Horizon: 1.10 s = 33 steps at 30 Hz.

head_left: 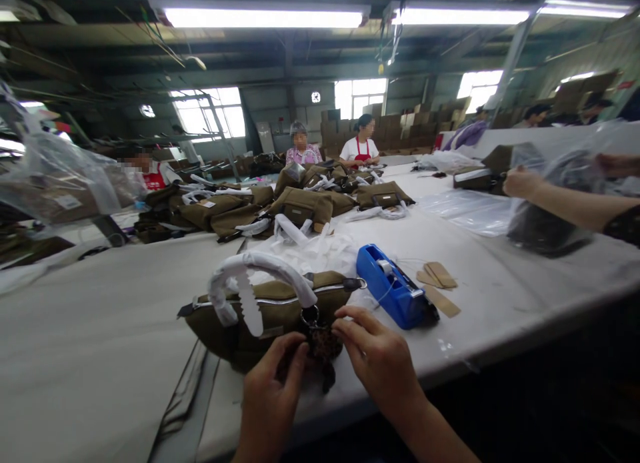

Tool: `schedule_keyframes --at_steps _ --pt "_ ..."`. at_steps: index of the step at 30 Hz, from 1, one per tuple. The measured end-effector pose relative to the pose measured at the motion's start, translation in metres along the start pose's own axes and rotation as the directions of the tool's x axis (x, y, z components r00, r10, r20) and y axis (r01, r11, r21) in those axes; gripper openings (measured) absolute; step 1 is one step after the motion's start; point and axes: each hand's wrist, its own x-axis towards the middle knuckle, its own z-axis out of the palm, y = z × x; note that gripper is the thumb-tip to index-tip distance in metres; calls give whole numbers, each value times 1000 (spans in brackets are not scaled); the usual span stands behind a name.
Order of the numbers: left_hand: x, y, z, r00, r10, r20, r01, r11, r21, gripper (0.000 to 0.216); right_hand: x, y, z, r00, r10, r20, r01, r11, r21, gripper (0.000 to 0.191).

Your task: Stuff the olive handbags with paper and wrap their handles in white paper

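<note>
While the olive handbag (285, 315) sits upright on the white tabletop (100, 350), both hands are at the dark brown charm (326, 346) hanging on its front. The left hand (273, 386) has thumb and forefinger brought nearly together at the charm's near-left side; whether any of it is pinched between them, I cannot tell. The right hand (380, 356) has bent fingertips at the charm's other side, just beside the metal ring (309, 323); its grip is likewise unclear. A white-wrapped handle (265, 262) arches above the handbag's zipper. Just right of the handbag stands a blue tape dispenser (393, 293), with tan cards (437, 275) farther right. Behind the handbag lies a pile of similar bags (305, 206). Well to its right, a co-worker's hand (523, 182) is near a clear plastic bag (550, 210) with something dark inside.
</note>
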Motion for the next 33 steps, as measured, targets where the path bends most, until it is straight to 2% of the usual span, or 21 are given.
schedule_keyframes --at_steps 3,5,7,11,15,19,22,28,33 --pt "5 -5 0 991 112 -70 -101 984 146 21 -1 2 1 1000 4 -6 -4 1000 31 17" --pt "8 -5 2 978 197 -65 -177 955 238 22 -1 3 3 1000 13 -11 -13 998 60 17" --pt "11 -2 4 977 208 -49 -187 941 281 24 0 4 5 1000 30 -4 -29 995 95 16" --pt "13 11 10 998 65 20 -68 927 368 20 1 7 10 997 69 16 -71 978 196 18" --pt "14 29 16 992 -115 56 66 838 542 19 2 9 14 993 110 38 -116 951 288 18" --pt "17 37 21 994 -103 39 56 778 625 29 4 12 17 992 117 44 -125 942 313 17" --pt "17 36 20 997 -63 34 30 802 597 35 5 15 18 994 104 32 -109 942 316 18" --pt "18 31 8 995 -69 76 41 945 324 18 8 18 12 998 60 -3 -56 952 300 16" --pt "19 31 4 994 -68 80 46 968 248 19 9 16 5 1000 -12 -28 17 980 199 18"
